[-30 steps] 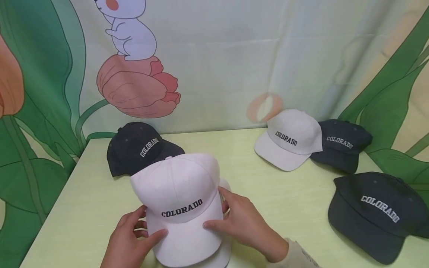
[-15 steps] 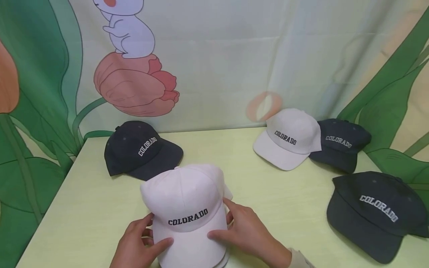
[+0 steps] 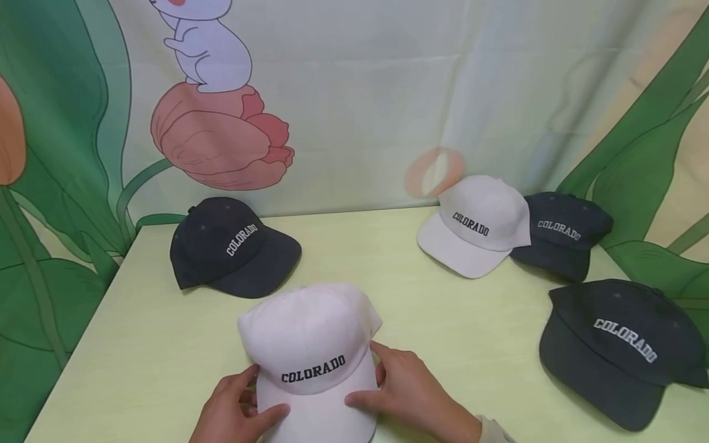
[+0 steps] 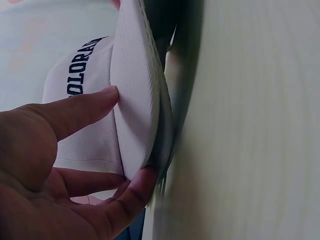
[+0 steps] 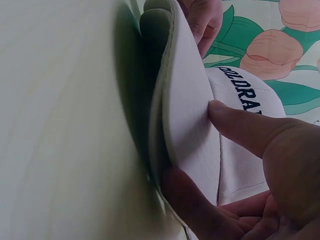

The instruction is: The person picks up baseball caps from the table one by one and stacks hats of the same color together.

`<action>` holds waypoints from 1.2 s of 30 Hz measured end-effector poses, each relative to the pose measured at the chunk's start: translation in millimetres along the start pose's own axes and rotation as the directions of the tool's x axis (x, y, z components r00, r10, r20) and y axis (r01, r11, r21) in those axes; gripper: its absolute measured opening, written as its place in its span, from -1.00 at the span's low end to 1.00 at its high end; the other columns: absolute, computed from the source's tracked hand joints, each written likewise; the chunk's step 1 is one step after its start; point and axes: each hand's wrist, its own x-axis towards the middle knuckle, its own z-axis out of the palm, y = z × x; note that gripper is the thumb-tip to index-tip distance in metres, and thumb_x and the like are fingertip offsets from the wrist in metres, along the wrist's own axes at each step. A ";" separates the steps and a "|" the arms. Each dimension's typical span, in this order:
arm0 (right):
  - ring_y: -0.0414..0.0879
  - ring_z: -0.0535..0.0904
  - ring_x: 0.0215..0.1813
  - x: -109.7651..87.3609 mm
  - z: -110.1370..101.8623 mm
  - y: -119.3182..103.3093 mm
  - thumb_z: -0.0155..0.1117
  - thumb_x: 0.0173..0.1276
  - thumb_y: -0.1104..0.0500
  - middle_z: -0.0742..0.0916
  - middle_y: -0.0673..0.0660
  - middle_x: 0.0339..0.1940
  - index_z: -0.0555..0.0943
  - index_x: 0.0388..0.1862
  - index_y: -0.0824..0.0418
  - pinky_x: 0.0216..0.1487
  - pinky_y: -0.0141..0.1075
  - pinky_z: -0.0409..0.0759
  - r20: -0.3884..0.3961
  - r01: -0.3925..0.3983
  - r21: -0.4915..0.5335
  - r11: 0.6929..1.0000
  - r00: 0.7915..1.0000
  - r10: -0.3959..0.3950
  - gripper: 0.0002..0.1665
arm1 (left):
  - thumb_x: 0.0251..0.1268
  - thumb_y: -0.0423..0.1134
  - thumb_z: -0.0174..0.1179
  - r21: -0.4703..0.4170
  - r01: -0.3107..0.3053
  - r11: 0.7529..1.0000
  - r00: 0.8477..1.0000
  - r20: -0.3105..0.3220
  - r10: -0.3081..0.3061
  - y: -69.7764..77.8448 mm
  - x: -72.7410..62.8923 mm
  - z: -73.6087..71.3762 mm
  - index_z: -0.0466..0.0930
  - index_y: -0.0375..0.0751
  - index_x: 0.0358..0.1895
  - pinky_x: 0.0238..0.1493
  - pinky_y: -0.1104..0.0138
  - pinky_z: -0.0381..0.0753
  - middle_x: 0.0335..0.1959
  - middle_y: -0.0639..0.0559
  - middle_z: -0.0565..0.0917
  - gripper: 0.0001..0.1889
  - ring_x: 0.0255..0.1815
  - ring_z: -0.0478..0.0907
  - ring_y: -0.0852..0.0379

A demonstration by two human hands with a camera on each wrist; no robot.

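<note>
A white baseball cap (image 3: pixel 310 344) lettered COLORADO stands at the front middle of the table, brim toward me. My left hand (image 3: pixel 238 409) pinches the left side of its brim, thumb on top and fingers at the edge. On the right side my right hand (image 3: pixel 412 391) pinches the brim the same way. Both wrist views show a second brim (image 5: pixel 156 117) nested close under the upper brim (image 4: pixel 132 95), just above the tabletop. The crown of the lower cap is hidden inside the upper one.
A navy cap (image 3: pixel 229 249) lies at the back left. Another white cap (image 3: pixel 479 227) overlaps a navy cap (image 3: pixel 565 237) at the back right, and a dark cap (image 3: pixel 620 351) sits at the right front. A printed curtain (image 3: pixel 354 111) hangs behind the table (image 3: pixel 138 357).
Both hands have brought the white cap down and slightly right in the head view. The lower white cap, partly visible earlier, is now covered there. The navy cap at left is fully uncovered.
</note>
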 end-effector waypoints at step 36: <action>-0.33 0.40 -0.65 3.5 -1.6 5.4 0.45 0.03 -0.26 0.51 -0.15 -0.76 0.49 -0.24 -0.01 -0.55 -0.45 0.40 0.114 0.050 -0.024 0.998 0.992 -0.047 -0.50 | -0.07 0.13 0.46 0.131 -0.038 0.991 0.998 0.059 0.030 -3.0 1.8 0.0 0.37 -0.42 0.30 -0.27 0.30 0.42 -0.24 -0.02 0.48 -0.07 -0.24 0.43 0.12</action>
